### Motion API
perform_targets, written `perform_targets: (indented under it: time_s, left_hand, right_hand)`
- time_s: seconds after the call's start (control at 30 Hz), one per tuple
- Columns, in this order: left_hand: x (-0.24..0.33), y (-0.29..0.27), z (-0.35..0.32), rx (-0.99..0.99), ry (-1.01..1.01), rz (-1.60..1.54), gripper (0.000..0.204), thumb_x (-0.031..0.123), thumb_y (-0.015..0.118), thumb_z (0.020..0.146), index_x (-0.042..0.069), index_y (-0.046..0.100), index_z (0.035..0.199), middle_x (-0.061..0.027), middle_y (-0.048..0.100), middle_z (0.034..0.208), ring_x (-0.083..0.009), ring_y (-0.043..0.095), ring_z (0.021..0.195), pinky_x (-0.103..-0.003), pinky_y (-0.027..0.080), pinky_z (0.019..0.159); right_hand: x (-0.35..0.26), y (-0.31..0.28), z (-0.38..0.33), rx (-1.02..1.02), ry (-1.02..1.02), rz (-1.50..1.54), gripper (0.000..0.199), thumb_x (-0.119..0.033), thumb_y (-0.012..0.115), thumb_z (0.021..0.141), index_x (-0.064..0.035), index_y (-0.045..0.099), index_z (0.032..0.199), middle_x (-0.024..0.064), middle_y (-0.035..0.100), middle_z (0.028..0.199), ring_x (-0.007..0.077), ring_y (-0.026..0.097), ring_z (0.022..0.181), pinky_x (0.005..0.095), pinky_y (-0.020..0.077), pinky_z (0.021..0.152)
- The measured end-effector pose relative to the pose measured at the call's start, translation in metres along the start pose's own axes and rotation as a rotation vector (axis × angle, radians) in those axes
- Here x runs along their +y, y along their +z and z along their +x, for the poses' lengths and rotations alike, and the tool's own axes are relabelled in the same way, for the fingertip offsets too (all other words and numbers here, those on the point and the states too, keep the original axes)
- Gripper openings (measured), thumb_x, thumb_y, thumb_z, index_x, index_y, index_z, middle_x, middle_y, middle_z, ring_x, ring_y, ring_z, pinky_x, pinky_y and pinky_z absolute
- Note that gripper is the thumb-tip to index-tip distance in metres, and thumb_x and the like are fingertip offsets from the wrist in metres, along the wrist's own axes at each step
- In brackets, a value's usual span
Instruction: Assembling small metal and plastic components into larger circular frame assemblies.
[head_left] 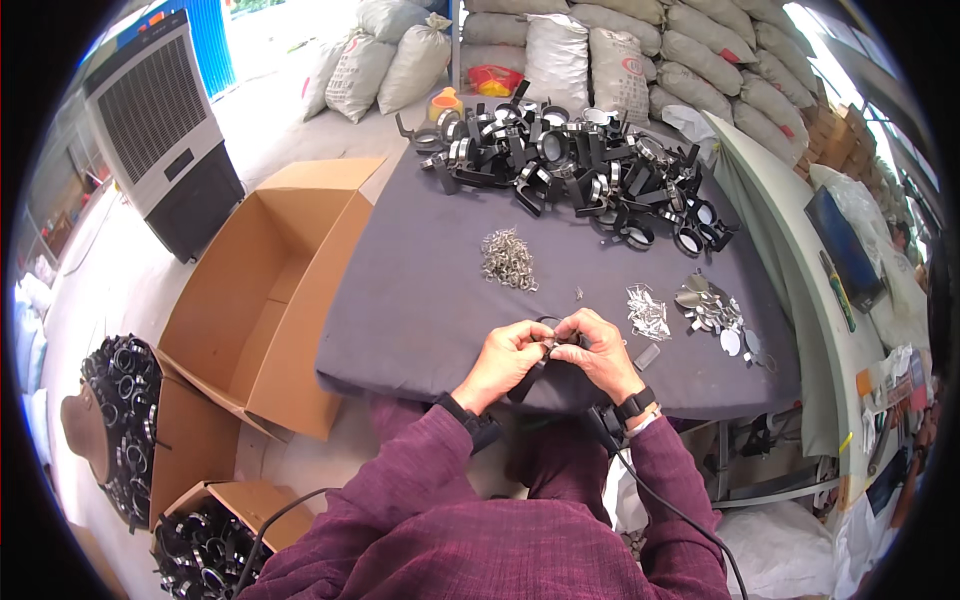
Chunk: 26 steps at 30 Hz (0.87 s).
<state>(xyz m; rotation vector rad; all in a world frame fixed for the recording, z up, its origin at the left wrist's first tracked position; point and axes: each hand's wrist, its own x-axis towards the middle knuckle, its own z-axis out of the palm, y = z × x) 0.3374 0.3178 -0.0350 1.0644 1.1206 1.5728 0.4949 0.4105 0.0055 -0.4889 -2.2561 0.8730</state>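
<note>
Close to the near edge of the grey cloth-covered table, my left hand (508, 358) and my right hand (597, 352) meet, both closed. Between them they grip a black ring-shaped part (528, 385), whose flat arm slants down below the left fingers. Fingertips of both hands pinch together at its top; anything small held there is hidden. Beyond my hands lies a heap of small metal fittings (509, 261). A pile of small silvery pins (648, 313) and several thin metal discs (712, 308) lie to the right of my right hand.
Many black ring-shaped parts with metal bands (570, 165) cover the table's far end. An open cardboard box (262, 310) stands left of the table; fuller boxes (205, 550) sit nearer. An air cooler (165, 130) and stacked sacks (620, 70) stand farther off.
</note>
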Motion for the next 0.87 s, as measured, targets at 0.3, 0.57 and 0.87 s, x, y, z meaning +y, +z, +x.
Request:
perform_targets:
  time_s: [0.3, 0.57, 0.87]
  left_hand:
    - [0.036, 0.012, -0.01, 0.217, -0.356, -0.007, 0.023, 0.011, 0.058, 0.089, -0.001, 0.049, 0.107, -0.0112, 0.062, 0.071, -0.0153, 0.058, 0.047, -0.026, 0.045, 0.04]
    - [0.032, 0.01, -0.011, 0.278, -0.35, -0.098, 0.014, 0.011, 0.061, 0.088, 0.001, 0.053, 0.093, -0.0065, 0.057, 0.063, -0.0121, 0.053, 0.044, -0.024, 0.041, 0.038]
    - [0.02, 0.062, 0.02, 0.15, -0.383, -0.154, 0.007, 0.007, 0.06, 0.086, 0.005, 0.054, 0.091, -0.0077, 0.056, 0.066, -0.0152, 0.054, 0.048, -0.026, 0.039, 0.038]
  right_hand:
    - [0.001, 0.003, 0.009, -0.048, 0.048, 0.062, 0.027, -0.014, 0.081, 0.069, -0.0043, 0.065, 0.089, 0.0017, 0.055, 0.076, 0.0151, 0.055, 0.072, 0.0279, 0.0461, 0.064]
    - [0.006, 0.009, 0.012, -0.071, 0.06, 0.1, 0.025, -0.014, 0.081, 0.069, -0.0046, 0.065, 0.086, 0.0018, 0.055, 0.074, 0.0137, 0.055, 0.07, 0.0271, 0.0456, 0.062]
    - [-0.002, -0.013, 0.015, -0.117, 0.013, -0.099, 0.028, -0.031, 0.075, 0.076, -0.0072, 0.064, 0.085, 0.0071, 0.061, 0.085, 0.0238, 0.06, 0.089, 0.0379, 0.0482, 0.079]
